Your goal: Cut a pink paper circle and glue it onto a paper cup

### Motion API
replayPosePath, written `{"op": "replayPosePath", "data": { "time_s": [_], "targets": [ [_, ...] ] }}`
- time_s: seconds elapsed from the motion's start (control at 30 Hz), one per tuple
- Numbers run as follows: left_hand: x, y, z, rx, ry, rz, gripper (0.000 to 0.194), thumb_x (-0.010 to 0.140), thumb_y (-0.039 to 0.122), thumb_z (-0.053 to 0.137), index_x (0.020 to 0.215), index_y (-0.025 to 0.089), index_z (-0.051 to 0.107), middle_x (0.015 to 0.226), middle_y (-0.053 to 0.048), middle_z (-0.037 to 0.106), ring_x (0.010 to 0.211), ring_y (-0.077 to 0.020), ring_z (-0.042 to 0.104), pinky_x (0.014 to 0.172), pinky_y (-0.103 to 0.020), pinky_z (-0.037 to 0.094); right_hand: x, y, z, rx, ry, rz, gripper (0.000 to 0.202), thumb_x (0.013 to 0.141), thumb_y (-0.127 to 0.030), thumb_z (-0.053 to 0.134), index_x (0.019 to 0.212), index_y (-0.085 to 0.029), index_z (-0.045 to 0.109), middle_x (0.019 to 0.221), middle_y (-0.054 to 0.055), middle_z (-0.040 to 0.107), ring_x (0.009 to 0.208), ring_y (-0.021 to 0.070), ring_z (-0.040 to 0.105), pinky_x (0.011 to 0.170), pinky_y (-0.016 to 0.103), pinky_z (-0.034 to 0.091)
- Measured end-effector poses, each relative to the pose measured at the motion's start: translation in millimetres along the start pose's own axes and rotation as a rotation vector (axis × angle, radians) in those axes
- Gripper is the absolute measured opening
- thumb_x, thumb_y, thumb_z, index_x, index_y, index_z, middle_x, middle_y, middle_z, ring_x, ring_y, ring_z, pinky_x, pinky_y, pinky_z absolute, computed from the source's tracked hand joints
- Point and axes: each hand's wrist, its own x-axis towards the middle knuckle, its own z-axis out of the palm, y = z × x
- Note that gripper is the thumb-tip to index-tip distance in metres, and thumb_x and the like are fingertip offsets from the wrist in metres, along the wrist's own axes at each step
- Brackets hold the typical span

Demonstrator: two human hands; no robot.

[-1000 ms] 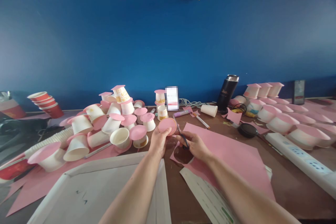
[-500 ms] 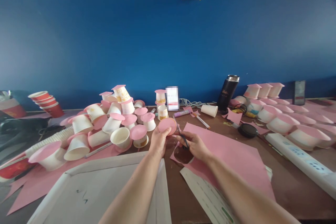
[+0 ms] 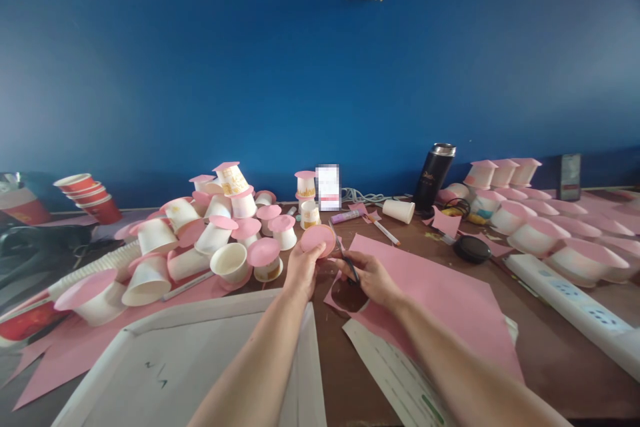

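Between the thumb and fingers of my left hand (image 3: 303,271) is a round pink paper disc (image 3: 316,240), held up over the table. My right hand (image 3: 373,278) grips a pair of dark-handled scissors (image 3: 352,269), its blades pointing at the disc's right edge. Whether the blades touch the paper I cannot tell. Below my right hand lies a large pink paper sheet (image 3: 440,293) with a round hole cut near its left corner. Just beyond the disc stands a small paper cup (image 3: 310,215).
Several white cups with pink paper on them crowd the left, among them a cup (image 3: 229,261). Similar cups (image 3: 536,235) stand at right, near a black bottle (image 3: 434,179), a round black lid (image 3: 473,249) and a power strip (image 3: 570,300). A white board (image 3: 220,360) lies in front.
Hardly anything differs. My hands, the disc and the scissors stay in nearly the same place.
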Motion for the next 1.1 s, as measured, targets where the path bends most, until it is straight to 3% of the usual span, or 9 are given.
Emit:
{"op": "replayPosePath", "data": {
  "time_s": [0.33, 1.1],
  "targets": [
    [-0.7, 0.3, 0.2, 0.008, 0.006, -0.019, 0.03, 0.063, 0.019, 0.074, 0.09, 0.013, 0.063, 0.069, -0.002, 0.066, 0.057, -0.0124, 0.063, 0.058, -0.024, 0.051, 1.2, 3.7, -0.8, -0.004, 0.013, 0.023, 0.042, 0.078, -0.05, 0.064, 0.103, -0.017, 0.07, 0.062, -0.001, 0.057, 0.061, 0.012, 0.049, 0.059, 0.024, 0.038],
    [-2.3, 4.3, 1.9, 0.003, 0.014, -0.027, 0.033, 0.059, 0.02, 0.075, 0.088, 0.012, 0.063, 0.069, -0.004, 0.067, 0.058, -0.0154, 0.064, 0.054, -0.025, 0.051, 2.6, 5.9, 0.2, -0.009, 0.008, 0.027, 0.045, 0.077, -0.055, 0.063, 0.101, -0.018, 0.071, 0.06, -0.003, 0.054, 0.057, 0.0108, 0.045, 0.054, 0.024, 0.033]
  ]
}}
